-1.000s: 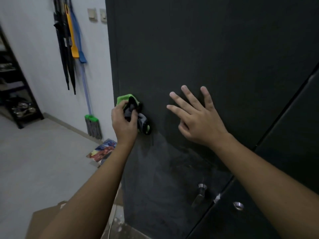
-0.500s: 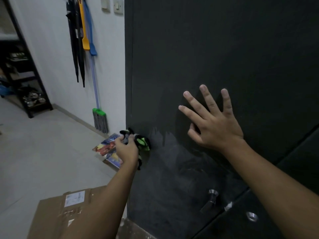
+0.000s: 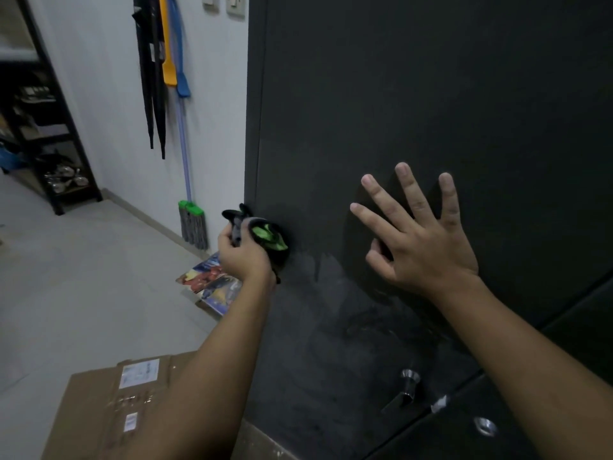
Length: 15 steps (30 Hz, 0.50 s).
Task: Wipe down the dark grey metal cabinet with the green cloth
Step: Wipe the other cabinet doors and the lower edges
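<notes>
My left grip (image 3: pixel 243 257) clutches the crumpled green cloth (image 3: pixel 267 239) against the tall dark grey metal cabinet (image 3: pixel 431 94); right grip (image 3: pixel 421 240) splayed flat; streaked lower panel (image 3: pixel 331 343) seemingly unfinished.

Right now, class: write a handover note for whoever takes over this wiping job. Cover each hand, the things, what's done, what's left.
Left hand grips the bunched green cloth against the cabinet near its left edge.
Right hand lies open, fingers spread, flat on the cabinet.
Done: unclear; pale streaks show below both hands.
Left: probably that streaked patch down to the handle.
</notes>
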Motion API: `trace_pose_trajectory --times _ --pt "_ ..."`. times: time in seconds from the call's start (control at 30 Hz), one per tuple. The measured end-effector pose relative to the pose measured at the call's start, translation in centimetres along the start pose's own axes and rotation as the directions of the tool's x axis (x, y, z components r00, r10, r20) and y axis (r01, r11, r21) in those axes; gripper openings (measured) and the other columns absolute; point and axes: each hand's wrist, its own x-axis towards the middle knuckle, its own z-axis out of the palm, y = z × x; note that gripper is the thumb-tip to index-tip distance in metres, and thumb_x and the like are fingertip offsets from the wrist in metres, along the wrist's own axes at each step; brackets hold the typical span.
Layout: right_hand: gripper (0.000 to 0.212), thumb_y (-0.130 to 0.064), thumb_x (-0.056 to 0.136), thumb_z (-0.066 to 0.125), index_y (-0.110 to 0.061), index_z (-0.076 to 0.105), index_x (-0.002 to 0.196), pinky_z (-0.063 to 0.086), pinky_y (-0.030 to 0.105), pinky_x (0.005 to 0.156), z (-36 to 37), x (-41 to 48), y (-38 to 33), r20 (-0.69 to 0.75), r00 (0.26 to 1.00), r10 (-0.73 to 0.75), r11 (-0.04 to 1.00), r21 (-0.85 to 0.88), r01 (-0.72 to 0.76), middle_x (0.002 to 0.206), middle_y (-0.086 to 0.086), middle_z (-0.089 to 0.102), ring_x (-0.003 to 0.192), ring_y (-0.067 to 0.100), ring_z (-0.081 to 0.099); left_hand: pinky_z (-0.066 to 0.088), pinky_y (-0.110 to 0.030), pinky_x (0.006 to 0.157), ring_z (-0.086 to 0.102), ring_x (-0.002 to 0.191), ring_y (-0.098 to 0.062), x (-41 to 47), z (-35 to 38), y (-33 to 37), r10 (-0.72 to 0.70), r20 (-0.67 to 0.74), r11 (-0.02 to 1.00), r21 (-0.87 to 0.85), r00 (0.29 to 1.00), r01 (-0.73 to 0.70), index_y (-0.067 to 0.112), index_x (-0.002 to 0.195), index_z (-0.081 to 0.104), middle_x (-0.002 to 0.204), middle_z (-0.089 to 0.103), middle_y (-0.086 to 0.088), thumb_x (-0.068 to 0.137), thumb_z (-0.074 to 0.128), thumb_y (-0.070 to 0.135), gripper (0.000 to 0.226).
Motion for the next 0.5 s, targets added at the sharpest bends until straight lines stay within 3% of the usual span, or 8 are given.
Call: trace_pose_trajectory --times 0.1,0.17,0.33,0.43,0.5 --pt "0.055 -0.038 0.091 0.044 -0.027 0.053 0.144 -0.001 0.063 0.119 0.1 0.0 0.0 -0.005 1.0 0.013 1.0 0.001 -0.013 0.166 0.001 0.025 0.154 0.035 0.016 0.045 -0.014 0.069 0.059 0.083 -0.01 2.6 -0.4 0.2 -0.045 0.013 0.995 0.086 0.999 0.043 0.024 0.101 0.062 0.088 0.064 0.008 0.093 0.067 0.024 0.01" --pt "0.054 -0.038 0.092 0.044 -0.027 0.054 0.144 -0.001 0.063 0.119 0.2 0.0 -0.2 -0.005 1.0 0.024 1.0 0.003 -0.024 0.166 0.001 0.025 0.154 0.035 0.015 0.042 -0.021 0.074 0.057 0.088 -0.015 3.1 -1.0 -0.9 -0.007 0.04 0.985 0.171 0.999 0.0 0.019 0.102 0.061 0.093 0.062 0.0 0.096 0.063 0.022 0.007" --pt "0.054 -0.039 0.092 0.043 -0.027 0.053 0.144 -0.001 0.064 0.119 0.2 0.0 -0.2 -0.001 1.0 0.028 1.0 -0.006 -0.028 0.166 0.001 0.024 0.154 0.036 0.015 0.033 -0.022 0.075 0.052 0.094 -0.021 0.1 -3.7 -5.5 0.054 0.192 0.907 0.402 0.98 -0.129 0.008 0.109 0.048 0.103 0.056 -0.01 0.1 0.055 0.017 0.015" --pt "0.054 -0.039 0.092 0.043 -0.027 0.053 0.143 -0.003 0.063 0.119 0.0 -0.1 -0.2 0.002 1.0 0.03 0.999 -0.015 -0.03 0.166 0.001 0.024 0.154 0.035 0.015 0.036 -0.027 0.077 0.056 0.097 -0.026 -1.2 -4.4 -6.3 -0.029 0.237 0.909 0.41 0.971 -0.073 0.009 0.111 0.046 0.1 0.057 -0.006 0.1 0.056 0.025 0.022" --pt "0.054 -0.039 0.092 0.042 -0.027 0.053 0.143 -0.003 0.062 0.12 0.0 -0.1 -0.2 0.008 0.999 0.031 0.999 -0.016 -0.031 0.166 0.001 0.024 0.154 0.035 0.014 0.038 -0.025 0.075 0.057 0.096 -0.026 -1.7 -3.6 -5.1 0.043 0.255 0.92 0.368 0.966 -0.138 0.014 0.106 0.047 0.098 0.058 -0.004 0.099 0.059 0.027 0.018"
